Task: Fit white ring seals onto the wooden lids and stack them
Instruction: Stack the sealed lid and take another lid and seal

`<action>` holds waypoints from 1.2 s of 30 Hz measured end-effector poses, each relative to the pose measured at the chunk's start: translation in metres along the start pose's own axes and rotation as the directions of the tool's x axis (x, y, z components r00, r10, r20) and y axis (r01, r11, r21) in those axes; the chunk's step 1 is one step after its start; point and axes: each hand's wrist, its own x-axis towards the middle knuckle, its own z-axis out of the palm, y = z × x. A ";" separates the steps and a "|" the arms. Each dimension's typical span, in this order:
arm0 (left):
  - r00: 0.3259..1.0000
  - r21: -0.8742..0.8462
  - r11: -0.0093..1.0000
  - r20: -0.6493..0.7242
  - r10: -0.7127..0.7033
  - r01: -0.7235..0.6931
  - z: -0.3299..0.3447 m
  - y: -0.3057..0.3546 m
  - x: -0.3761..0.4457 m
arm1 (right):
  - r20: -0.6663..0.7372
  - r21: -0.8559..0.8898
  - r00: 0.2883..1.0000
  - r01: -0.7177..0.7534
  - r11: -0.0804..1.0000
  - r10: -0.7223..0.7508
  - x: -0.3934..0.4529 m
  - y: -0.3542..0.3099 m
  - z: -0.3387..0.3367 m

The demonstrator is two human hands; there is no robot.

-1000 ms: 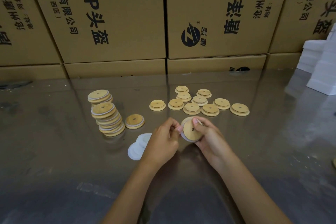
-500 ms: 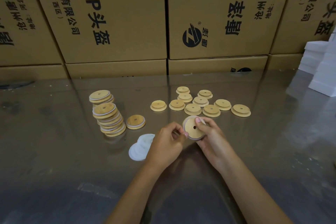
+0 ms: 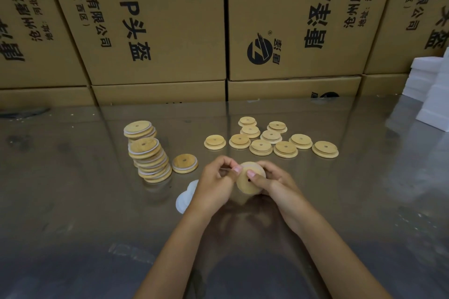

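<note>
Both hands hold one round wooden lid [image 3: 246, 183] on edge above the table, its flat face with a small hole turned toward me. My right hand [image 3: 274, 183] grips it with the thumb on the face. My left hand [image 3: 213, 184] pinches its left rim. A leaning stack of sealed lids [image 3: 149, 158] stands to the left, a second short stack [image 3: 138, 128] behind it, and a single sealed lid [image 3: 184, 163] beside it. Loose white ring seals [image 3: 185, 198] lie partly hidden under my left wrist. Several bare wooden lids [image 3: 269, 141] lie spread behind my hands.
Large printed cardboard boxes [image 3: 158, 31] form a wall along the far edge of the glossy table [image 3: 73, 201]. White foam blocks [image 3: 432, 94] are piled at the far right.
The lid has been turned between my fingers; my right thumb now rests on its face and the white seal edge is less visible. The view has drifted slightly.
</note>
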 end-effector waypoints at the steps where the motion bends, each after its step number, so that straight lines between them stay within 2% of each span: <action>1: 1.000 -0.019 1.000 0.006 -0.021 0.021 -0.002 0.000 0.001 | 0.006 0.021 1.000 0.000 1.000 0.000 0.000 0.000 0.000; 7: 1.000 0.028 0.999 -0.015 -0.018 0.018 -0.002 -0.002 0.003 | -0.016 0.098 1.000 -0.010 0.995 0.012 0.003 0.000 -0.002; 11: 1.000 -0.016 1.000 -0.012 -0.009 0.009 -0.001 -0.006 0.004 | 0.007 0.135 1.000 -0.028 0.990 0.027 0.004 0.000 -0.006; 18: 1.000 -0.061 0.998 0.028 -0.013 0.015 0.002 -0.005 0.001 | -0.051 0.294 0.993 -0.090 0.952 0.110 0.007 -0.003 -0.009; 20: 0.999 0.015 1.000 0.032 0.007 -0.007 0.005 -0.005 -0.001 | -0.070 0.350 0.990 -0.093 0.932 0.125 0.007 -0.004 -0.010; 22: 0.996 0.163 0.985 0.071 0.053 -0.064 0.008 -0.006 -0.006 | -0.083 0.376 0.987 -0.098 0.921 0.139 0.007 -0.004 -0.010; 25: 0.973 0.449 0.864 0.109 0.202 -0.229 0.013 -0.007 -0.012 | -0.080 0.342 0.986 -0.113 0.933 0.148 0.006 -0.004 -0.007; 27: 0.961 0.541 0.800 0.062 0.270 -0.260 0.014 -0.005 -0.014 | -0.061 0.318 0.987 -0.125 0.940 0.152 0.006 -0.003 -0.005; 31: 0.932 0.571 0.797 -0.142 0.334 -0.199 0.007 -0.002 -0.011 | -0.027 0.300 0.990 -0.126 0.946 0.140 0.006 -0.002 -0.003; 33: 0.890 0.620 0.773 -0.266 0.370 -0.136 -0.005 -0.004 -0.005 | -0.048 0.288 0.989 -0.120 0.950 0.140 0.006 -0.002 -0.004; 36: 0.866 0.616 0.788 -0.397 0.305 0.004 -0.030 -0.010 0.004 | -0.055 0.285 0.988 -0.123 0.951 0.144 0.005 -0.002 -0.006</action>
